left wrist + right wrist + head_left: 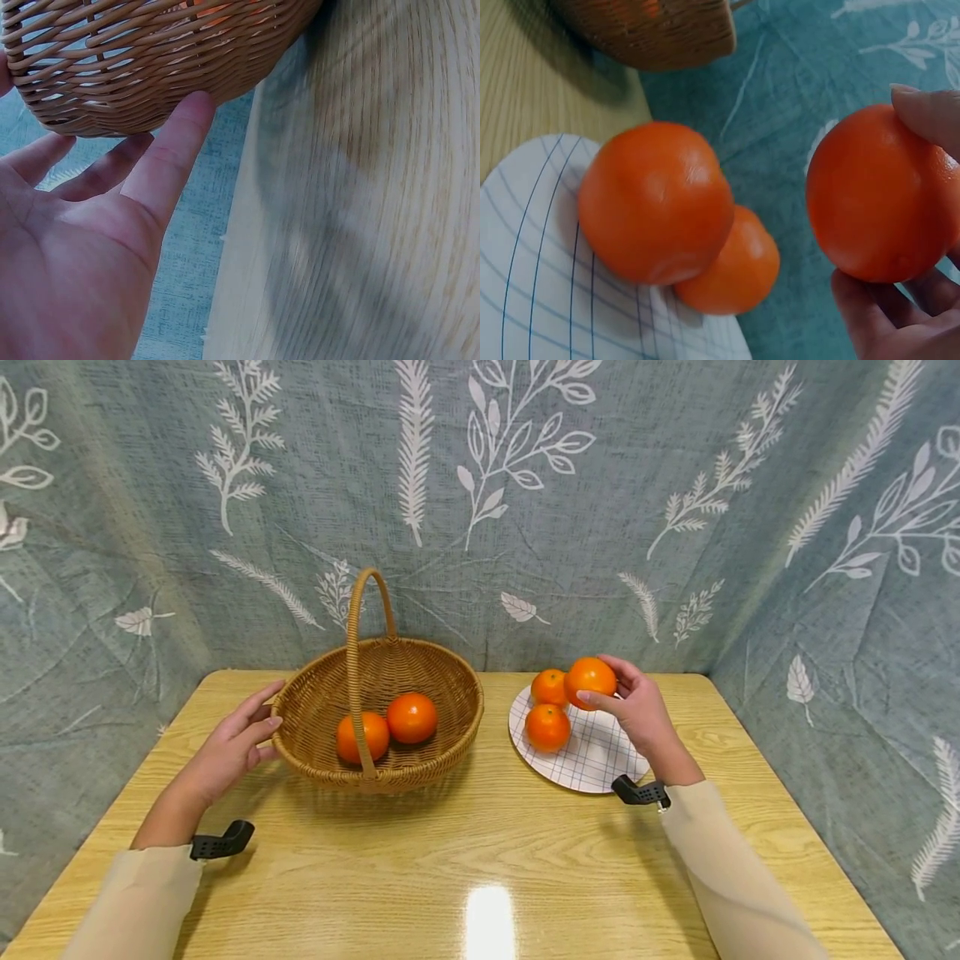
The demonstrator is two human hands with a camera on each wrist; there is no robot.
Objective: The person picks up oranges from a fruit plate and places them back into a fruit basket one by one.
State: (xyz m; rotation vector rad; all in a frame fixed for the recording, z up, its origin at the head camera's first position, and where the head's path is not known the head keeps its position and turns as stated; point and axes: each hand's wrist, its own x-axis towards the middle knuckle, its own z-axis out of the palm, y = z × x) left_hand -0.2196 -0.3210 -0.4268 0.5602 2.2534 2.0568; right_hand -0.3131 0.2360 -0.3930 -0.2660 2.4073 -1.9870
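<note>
In the head view, my right hand (641,710) holds an orange (589,683) between thumb and fingers, raised over the right-hand plate (600,768). The right wrist view shows this orange (885,195) from close by, apart from the others. Two more oranges, a nearer one (547,728) and a farther one (550,687), lie on the plate's left part. At left, my left hand (228,747) touches the side of a wicker basket (427,772) with extended fingers. Two oranges, one left (362,738) and one right (412,718), sit inside the basket.
The basket's tall arched handle (356,652) stands upright. White with a blue grid, the plate lies right of the basket on the wooden table (390,877). A grey-blue patterned cloth (562,568) rises behind the table and along both sides.
</note>
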